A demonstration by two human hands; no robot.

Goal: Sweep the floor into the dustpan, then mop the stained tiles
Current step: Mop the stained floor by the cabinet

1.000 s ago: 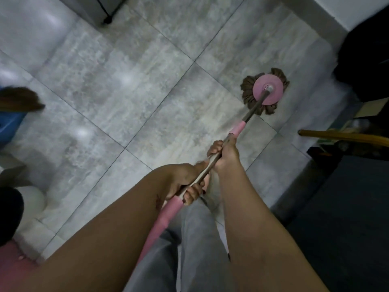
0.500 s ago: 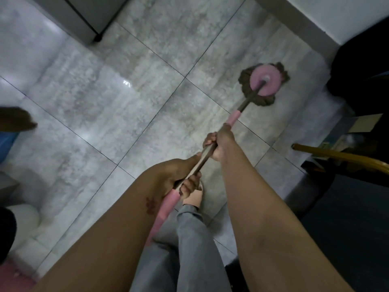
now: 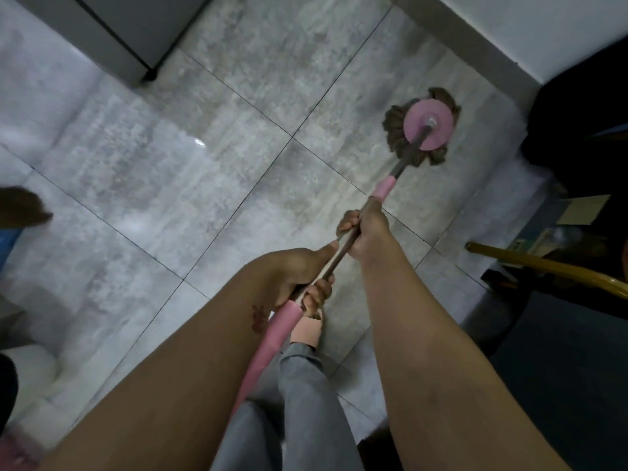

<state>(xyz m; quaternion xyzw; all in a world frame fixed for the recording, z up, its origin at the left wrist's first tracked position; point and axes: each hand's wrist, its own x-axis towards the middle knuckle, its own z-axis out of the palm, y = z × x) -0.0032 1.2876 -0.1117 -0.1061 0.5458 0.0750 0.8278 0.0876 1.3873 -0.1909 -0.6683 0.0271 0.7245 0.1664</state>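
Both hands (image 3: 368, 229) clench the mop's metal pole (image 3: 345, 246) — round pink head (image 3: 429, 129) on glossy tiles (image 3: 204, 185).

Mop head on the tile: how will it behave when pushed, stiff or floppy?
Probably floppy at the edges: the brown strands of the mop head splay unevenly around the rigid pink disc. It likely drags rather than rolls, lying flat on the tile floor. Both hands hold the handle, suggesting some resistance.

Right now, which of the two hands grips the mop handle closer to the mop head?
The right hand, just below the short pink sleeve near the mop head. The left hand grips lower, above the long pink grip.
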